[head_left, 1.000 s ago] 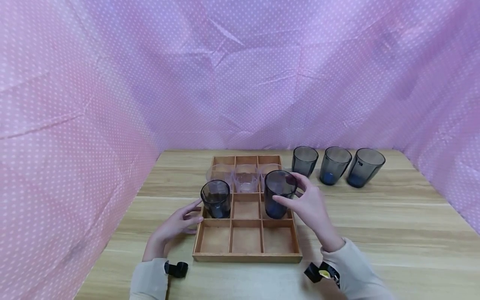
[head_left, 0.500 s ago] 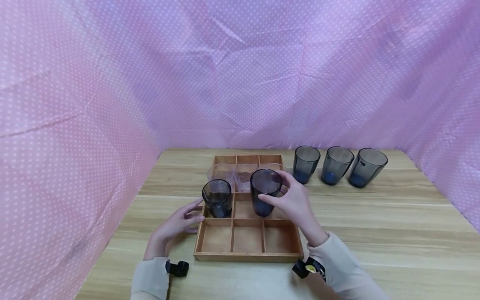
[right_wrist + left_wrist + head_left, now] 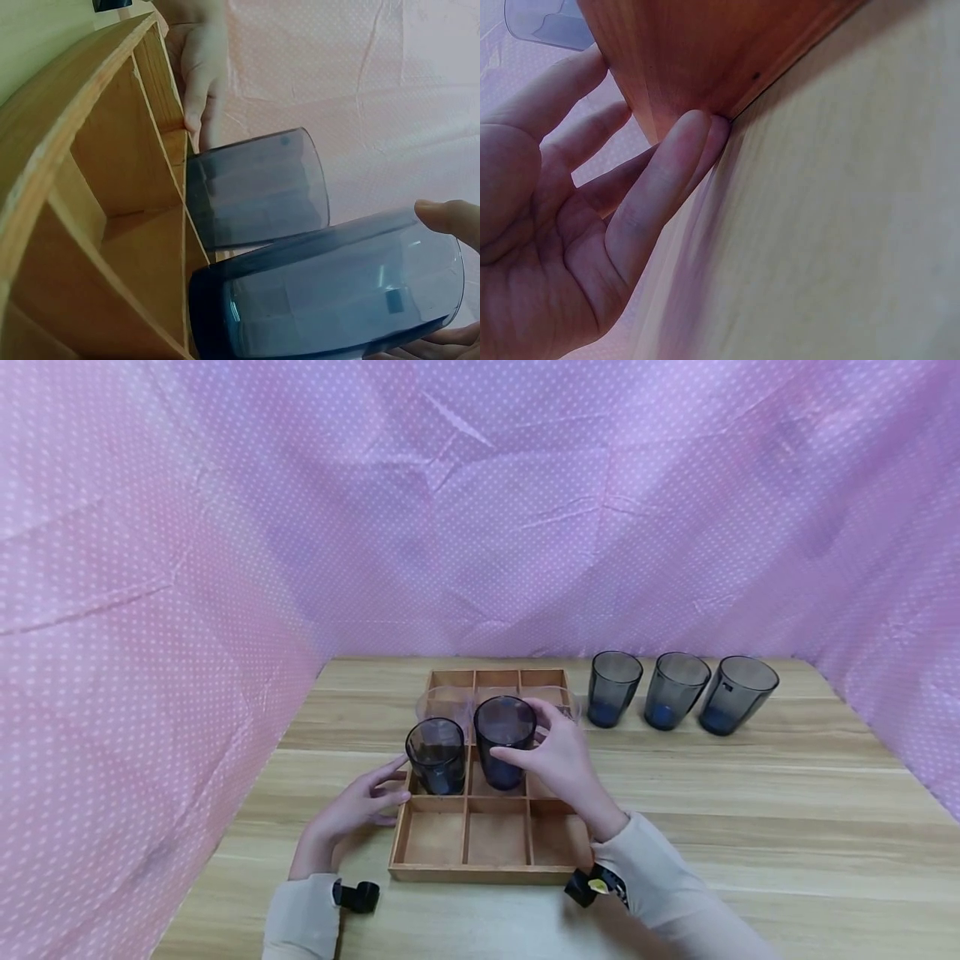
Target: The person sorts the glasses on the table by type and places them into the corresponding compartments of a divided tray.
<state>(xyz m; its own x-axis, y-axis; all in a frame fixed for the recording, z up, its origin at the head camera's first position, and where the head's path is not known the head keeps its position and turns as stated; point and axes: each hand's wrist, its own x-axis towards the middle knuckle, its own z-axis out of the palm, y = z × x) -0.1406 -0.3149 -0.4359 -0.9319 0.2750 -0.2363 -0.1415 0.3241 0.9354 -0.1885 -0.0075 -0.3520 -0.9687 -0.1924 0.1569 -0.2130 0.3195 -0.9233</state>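
Across the bkgd & both sides hangs a pink-lilac cloth [image 3: 480, 527], creased, w/ tiny white dots, cut off at top. Below it, a pale wood-grain table [image 3: 810, 827], near edge out of frame. On that, a wooden tray [image 3: 487, 876] split by thin dividers into sq. compts; farther back in it, clear cups [image 3: 442, 702], faint & pt. hidden by dark glass, so no. hard to make out. Pale sleeves [image 3: 300, 914] reach in from the bottom. R hand [image 3: 558, 758] has thumb & fingers curved round a smoky blue-grey tumbler [image 3: 491, 731], upright at the mid. compt, 2nd row from front; can't tell if its base touches wood. Just beside, a matching glass [image 3: 435, 760] stands in the L compt. L hand [image 3: 356, 806] grips nothing: fingers spread fairly straight, tips on the tray's L wall. Far R on the table, 3 more smoky tumblers [image 3: 677, 691] in a row, smooth, round-rimmed. Black wrist cams [image 3: 358, 897] at both cuffs. Smallest: a dark label [image 3: 727, 688], unreadable, on the rightmost tumbler.
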